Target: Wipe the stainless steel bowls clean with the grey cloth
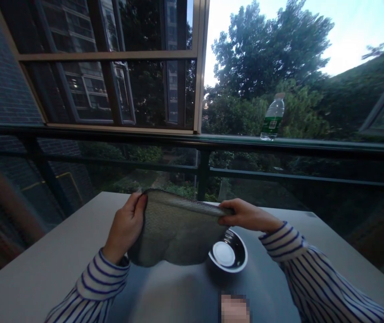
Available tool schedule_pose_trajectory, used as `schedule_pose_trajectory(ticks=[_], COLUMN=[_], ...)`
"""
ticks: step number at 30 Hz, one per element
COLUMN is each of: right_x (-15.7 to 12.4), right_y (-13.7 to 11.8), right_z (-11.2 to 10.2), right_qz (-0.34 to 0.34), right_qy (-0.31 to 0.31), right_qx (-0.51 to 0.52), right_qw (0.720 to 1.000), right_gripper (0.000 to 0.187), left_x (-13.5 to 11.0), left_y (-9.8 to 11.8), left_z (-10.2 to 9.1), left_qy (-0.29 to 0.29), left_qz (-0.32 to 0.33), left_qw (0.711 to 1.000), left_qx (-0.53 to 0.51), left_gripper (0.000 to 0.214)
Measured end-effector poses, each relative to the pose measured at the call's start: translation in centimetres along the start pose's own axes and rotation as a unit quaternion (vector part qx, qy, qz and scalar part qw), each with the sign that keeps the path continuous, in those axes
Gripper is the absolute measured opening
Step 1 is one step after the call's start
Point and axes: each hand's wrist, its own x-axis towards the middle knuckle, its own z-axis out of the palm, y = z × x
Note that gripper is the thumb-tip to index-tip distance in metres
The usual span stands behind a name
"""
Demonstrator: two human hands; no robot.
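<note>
Between my two hands a dark grey-green mesh cloth is stretched out above the white table. My left hand pinches its upper left corner, thumb on top. At the upper right corner, my right hand has its fingers closed on the edge, which looks rolled or folded. The cloth's lower edge hangs loose and wavy. Just under its right side stands a black bowl with a pale rim and a white round patch on its inside bottom. The cloth overlaps the bowl's left rim from my viewpoint.
The white table reaches up to a dark railing. A clear plastic bottle with a green label stands on the ledge at the right. Behind are a framed window on the left and trees outside. A pixelated patch covers the bottom middle.
</note>
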Motion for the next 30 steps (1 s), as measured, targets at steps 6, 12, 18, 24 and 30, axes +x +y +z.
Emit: schedule_pose_trajectory(ticks=[6,12,18,24,30], right_x=[-0.1,0.5,0.4,0.0,0.5], right_y=[0.9,1.4,1.1,1.3,2.2], right_z=[1.5,3.2,3.7,5.1,6.8], right_qz=[0.023,0.032,0.032,0.025,0.078], right_qy=[0.109,0.217,0.186,0.135,0.173], right_qx=[0.182,0.425,0.472,0.438,0.434], right_qw=[0.977,0.878,0.861,0.889,0.881], right_gripper=[0.016,0.021,0.023,0.026,0.033], left_x=[0.2,0.1,-0.3,-0.4,-0.9], left_y=[0.0,0.0,0.1,0.3,0.6], left_z=[-0.2,-0.6,-0.1,0.4,0.3], left_qy=[0.022,-0.135,-0.049,0.031,0.061], left_qz=[-0.035,-0.127,-0.103,-0.082,-0.037], left_qw=[0.999,0.956,0.980,0.995,0.997], left_qx=[-0.027,-0.227,-0.164,-0.046,0.029], left_gripper=[0.028,0.032,0.036,0.039,0.033])
